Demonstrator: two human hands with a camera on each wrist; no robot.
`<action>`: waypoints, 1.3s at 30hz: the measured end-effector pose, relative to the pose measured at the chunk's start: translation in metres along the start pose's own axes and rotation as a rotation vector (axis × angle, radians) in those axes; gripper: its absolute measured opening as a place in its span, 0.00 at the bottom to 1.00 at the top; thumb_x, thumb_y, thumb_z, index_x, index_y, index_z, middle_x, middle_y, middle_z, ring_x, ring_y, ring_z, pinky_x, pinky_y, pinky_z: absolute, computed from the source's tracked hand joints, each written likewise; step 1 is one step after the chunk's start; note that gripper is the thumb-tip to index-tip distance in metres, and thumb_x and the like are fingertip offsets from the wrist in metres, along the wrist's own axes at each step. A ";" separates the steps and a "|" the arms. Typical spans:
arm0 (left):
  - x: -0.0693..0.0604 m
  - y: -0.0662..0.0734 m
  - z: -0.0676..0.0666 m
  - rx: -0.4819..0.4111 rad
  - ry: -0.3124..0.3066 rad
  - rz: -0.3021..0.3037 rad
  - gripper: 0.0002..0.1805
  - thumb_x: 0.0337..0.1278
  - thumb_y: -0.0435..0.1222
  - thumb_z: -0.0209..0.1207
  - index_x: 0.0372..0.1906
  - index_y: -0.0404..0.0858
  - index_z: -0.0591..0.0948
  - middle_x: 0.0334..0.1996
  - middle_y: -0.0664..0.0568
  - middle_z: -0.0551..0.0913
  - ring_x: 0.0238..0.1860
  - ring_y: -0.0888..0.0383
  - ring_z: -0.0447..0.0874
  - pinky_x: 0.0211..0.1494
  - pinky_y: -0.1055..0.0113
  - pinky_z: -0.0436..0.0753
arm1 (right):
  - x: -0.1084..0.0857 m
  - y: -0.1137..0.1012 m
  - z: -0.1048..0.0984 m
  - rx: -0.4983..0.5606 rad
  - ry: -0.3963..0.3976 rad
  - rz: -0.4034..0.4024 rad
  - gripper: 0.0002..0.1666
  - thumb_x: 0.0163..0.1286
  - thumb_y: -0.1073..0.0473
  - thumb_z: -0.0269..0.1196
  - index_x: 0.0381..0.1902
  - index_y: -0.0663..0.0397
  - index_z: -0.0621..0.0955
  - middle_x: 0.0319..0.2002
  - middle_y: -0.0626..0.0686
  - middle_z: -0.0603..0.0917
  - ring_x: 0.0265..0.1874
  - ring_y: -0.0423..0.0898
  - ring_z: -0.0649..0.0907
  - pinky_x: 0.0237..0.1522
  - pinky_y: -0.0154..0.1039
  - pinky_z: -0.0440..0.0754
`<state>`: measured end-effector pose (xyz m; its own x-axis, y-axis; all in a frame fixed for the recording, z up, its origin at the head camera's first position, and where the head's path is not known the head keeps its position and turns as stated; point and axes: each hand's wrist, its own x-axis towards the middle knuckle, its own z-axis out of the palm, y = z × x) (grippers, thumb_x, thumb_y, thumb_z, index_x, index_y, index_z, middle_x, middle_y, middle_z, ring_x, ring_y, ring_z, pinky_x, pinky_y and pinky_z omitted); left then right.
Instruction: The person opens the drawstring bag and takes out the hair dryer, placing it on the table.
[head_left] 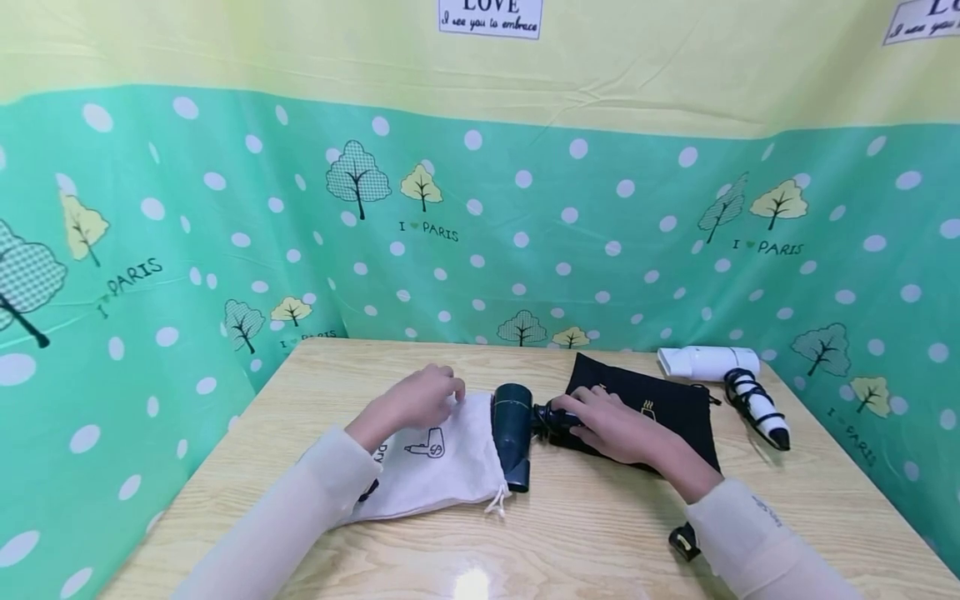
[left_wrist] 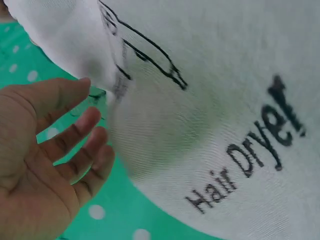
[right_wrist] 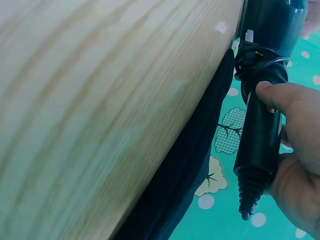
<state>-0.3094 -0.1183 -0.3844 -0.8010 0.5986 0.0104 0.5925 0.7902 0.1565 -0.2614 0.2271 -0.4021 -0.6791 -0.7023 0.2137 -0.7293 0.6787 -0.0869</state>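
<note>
A dark green hair dryer (head_left: pixel 512 433) lies at the drawstring end of a white cloth bag (head_left: pixel 457 479) printed with a dryer drawing. My right hand (head_left: pixel 611 423) grips its black handle (right_wrist: pixel 257 132), thumb along one side, with the cord wound near the handle's top. Over the far edge of the white bag is my left hand (head_left: pixel 420 398). In the left wrist view its fingers (left_wrist: pixel 95 145) are loosely bent beside the cloth and hold nothing; whether a fingertip touches the cloth I cannot tell. "Hair Dryer" lettering shows there.
A black drawstring pouch (head_left: pixel 682 412) lies under and behind my right hand. At the right back lies a white hair dryer (head_left: pixel 712 363) with a black cord wrapped round its handle. A black plug (head_left: pixel 684 542) rests beside my right sleeve. A green dotted curtain (head_left: pixel 540 233) surrounds the wooden table (head_left: pixel 585 542).
</note>
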 end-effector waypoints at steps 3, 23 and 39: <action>-0.009 0.010 -0.003 0.015 0.013 0.097 0.07 0.65 0.34 0.64 0.46 0.44 0.85 0.41 0.52 0.81 0.43 0.55 0.78 0.48 0.58 0.81 | 0.000 0.000 0.000 -0.001 -0.006 0.001 0.28 0.72 0.64 0.66 0.66 0.43 0.74 0.48 0.49 0.79 0.41 0.45 0.74 0.43 0.47 0.74; -0.056 0.051 0.006 -0.147 -0.268 0.406 0.21 0.47 0.37 0.78 0.38 0.49 0.74 0.31 0.62 0.74 0.32 0.68 0.70 0.37 0.76 0.74 | 0.000 -0.002 0.002 -0.005 -0.020 0.029 0.28 0.72 0.64 0.66 0.66 0.43 0.73 0.49 0.49 0.79 0.43 0.46 0.74 0.42 0.48 0.75; -0.069 0.046 0.009 -0.184 -0.232 0.456 0.18 0.44 0.18 0.62 0.31 0.45 0.76 0.24 0.59 0.72 0.27 0.68 0.69 0.32 0.79 0.70 | -0.009 0.002 -0.009 0.011 -0.007 0.064 0.28 0.73 0.63 0.65 0.68 0.46 0.72 0.52 0.50 0.80 0.47 0.48 0.77 0.43 0.48 0.78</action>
<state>-0.2262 -0.1226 -0.3871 -0.4138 0.9052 -0.0974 0.8341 0.4198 0.3579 -0.2559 0.2369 -0.3960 -0.7249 -0.6591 0.2003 -0.6852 0.7199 -0.1108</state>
